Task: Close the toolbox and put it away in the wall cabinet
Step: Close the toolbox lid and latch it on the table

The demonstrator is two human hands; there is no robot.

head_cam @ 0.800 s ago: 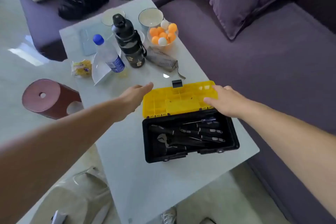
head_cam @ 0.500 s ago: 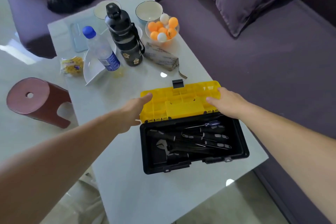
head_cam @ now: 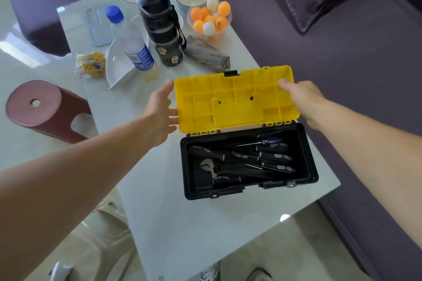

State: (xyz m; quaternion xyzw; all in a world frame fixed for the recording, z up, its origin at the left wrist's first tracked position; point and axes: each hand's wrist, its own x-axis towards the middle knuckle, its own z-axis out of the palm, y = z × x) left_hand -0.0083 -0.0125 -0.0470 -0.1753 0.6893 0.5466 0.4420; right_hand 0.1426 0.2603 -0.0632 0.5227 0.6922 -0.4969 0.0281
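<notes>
Standing open on the white glass coffee table [head_cam: 205,235], the toolbox [head_cam: 249,159] has a black base and a yellow lid [head_cam: 235,98] that is raised and leans back on its hinges, with its ribbed inner side towards the camera. Inside the base lie several screwdrivers [head_cam: 274,157] with black and grey handles and an adjustable wrench [head_cam: 211,167].

The left hand [head_cam: 159,114] is at the left edge of the lid, with the fingers spread and loosely extended; the fingertips are touching or almost touching the yellow plastic, I cannot tell which, and nothing is held. The right hand [head_cam: 301,98] is at the right edge of the lid, with the thumb lying on the inner side near the upper corner. The other fingers of this hand are hidden behind the lid, so I cannot tell if they press on it.

Behind the toolbox stand a black sports bottle [head_cam: 159,27], a clear water bottle with a blue cap [head_cam: 130,39], a glass bowl of orange and white ping-pong balls [head_cam: 211,19], a wrapped packet [head_cam: 207,55], a white dish [head_cam: 118,70] and a small yellow snack bag [head_cam: 91,64]. A purple sofa [head_cam: 331,57] is on the right of the table, and a red plastic stool [head_cam: 43,109] is on the floor at the left.
</notes>
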